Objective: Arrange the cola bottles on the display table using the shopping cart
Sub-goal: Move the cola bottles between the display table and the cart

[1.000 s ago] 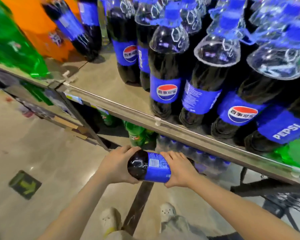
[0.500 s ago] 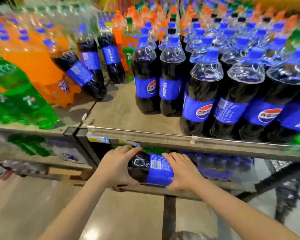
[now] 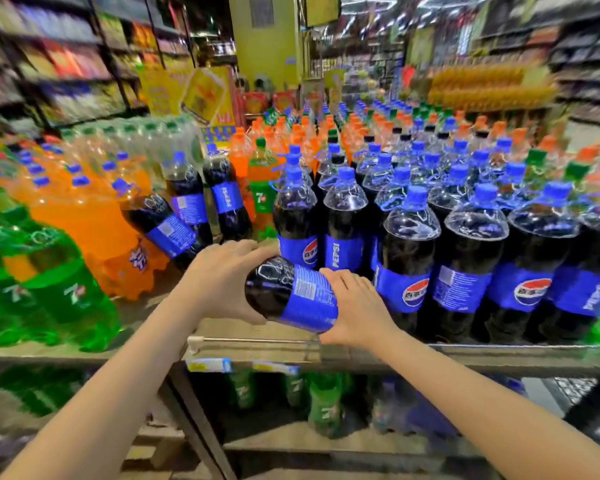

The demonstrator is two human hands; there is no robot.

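Holding one cola bottle (image 3: pixel 291 294) on its side in both hands, the person has it just above the front edge of the display table (image 3: pixel 499 355). Left hand (image 3: pixel 227 277) wraps the base end, fingers curled over the dark lower body. Right hand (image 3: pixel 355 311) clasps the far side of the blue label, toward the neck; the cap is hidden behind that hand. Both grips are closed on the bottle.

Standing cola bottles (image 3: pixel 409 271) fill the table to the right in close rows. To the left stand orange soda bottles (image 3: pixel 84 223) and green soda bottles (image 3: pixel 59 289); a bare patch of table lies between the two groups, behind the held bottle. Shopping cart: not clearly visible.

Handling judgement: large bottle, full, so likely heavy. Plastic wall is smooth and rounded, probably slippery and slightly yielding under squeeze. Two-hand support suits it. For standing it upright, a hold at the shoulder below the cap plus a palm under the base looks safest. Neighbours stand close; a knock could topple them.
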